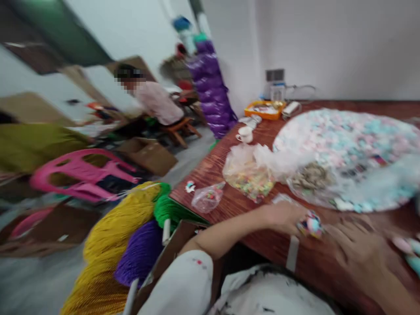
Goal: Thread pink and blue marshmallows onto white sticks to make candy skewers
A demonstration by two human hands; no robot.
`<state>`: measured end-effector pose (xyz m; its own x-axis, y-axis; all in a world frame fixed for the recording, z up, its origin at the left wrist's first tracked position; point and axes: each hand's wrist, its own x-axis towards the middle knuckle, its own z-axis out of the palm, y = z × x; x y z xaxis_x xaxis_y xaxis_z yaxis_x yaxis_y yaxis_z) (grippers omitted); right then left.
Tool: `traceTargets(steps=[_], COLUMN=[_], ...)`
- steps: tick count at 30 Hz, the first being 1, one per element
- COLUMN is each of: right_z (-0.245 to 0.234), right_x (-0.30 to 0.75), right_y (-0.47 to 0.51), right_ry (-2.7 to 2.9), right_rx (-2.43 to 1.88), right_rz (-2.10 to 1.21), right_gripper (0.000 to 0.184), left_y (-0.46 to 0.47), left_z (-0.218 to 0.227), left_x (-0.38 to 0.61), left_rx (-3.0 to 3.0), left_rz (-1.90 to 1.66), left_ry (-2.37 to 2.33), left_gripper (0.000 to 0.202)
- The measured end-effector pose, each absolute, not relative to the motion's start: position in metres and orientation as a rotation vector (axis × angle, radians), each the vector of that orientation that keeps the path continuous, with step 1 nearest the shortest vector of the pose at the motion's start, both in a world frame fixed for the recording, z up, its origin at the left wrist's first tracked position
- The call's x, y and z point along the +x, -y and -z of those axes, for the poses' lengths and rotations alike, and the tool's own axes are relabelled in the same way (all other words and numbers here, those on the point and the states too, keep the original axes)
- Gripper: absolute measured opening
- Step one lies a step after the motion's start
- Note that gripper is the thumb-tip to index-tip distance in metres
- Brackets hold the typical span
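My left hand [285, 217] is closed around a small multicoloured piece [311, 224] with pink, blue, white and dark patches; its exact kind is too blurred to make out. Just to the right of it, my right hand [356, 240] hovers low over or rests on the dark red wooden table [315, 258], smeared by motion. Its fingers look stretched out toward the piece, with nothing visible in them. Beyond both hands lies a large round heap of pale pink, white and light blue pieces [348, 135]. More pink and teal pieces [408, 249] sit at the right edge.
Clear bags of small yellowish bits [247, 175] and brownish bits [311, 177] lie on the table, near a white cup [244, 134] and an orange tray [266, 113]. Yellow [118, 232] and purple cord bundles [141, 253] stand left, by a pink chair [82, 173]. A person [157, 100] sits beyond.
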<state>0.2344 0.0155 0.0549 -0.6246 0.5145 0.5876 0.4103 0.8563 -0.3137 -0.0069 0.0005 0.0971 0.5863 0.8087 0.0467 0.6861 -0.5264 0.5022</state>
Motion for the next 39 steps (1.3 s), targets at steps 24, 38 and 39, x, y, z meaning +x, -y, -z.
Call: traceTargets(steps=[24,38,39], right_z=[-0.091,-0.089,-0.088], right_x=[0.226,0.229,0.229], right_y=[-0.012,-0.013,-0.013], right_ry=[2.478,2.714,2.714], right_rx=[-1.235,-1.125,-1.064], right_rz=[-0.839,-0.442,-0.413], right_gripper=[0.030,0.028,0.028], left_y=[0.006,0.010,0.010], left_z=[-0.053,-0.058,-0.060], left_x=[-0.004,-0.013,-0.012], left_rx=[2.544,2.481,2.387], left_rz=[-0.157,-0.081,-0.103], left_ry=[-1.574,-1.408,-1.330], left_gripper=[0.017,0.017,0.020])
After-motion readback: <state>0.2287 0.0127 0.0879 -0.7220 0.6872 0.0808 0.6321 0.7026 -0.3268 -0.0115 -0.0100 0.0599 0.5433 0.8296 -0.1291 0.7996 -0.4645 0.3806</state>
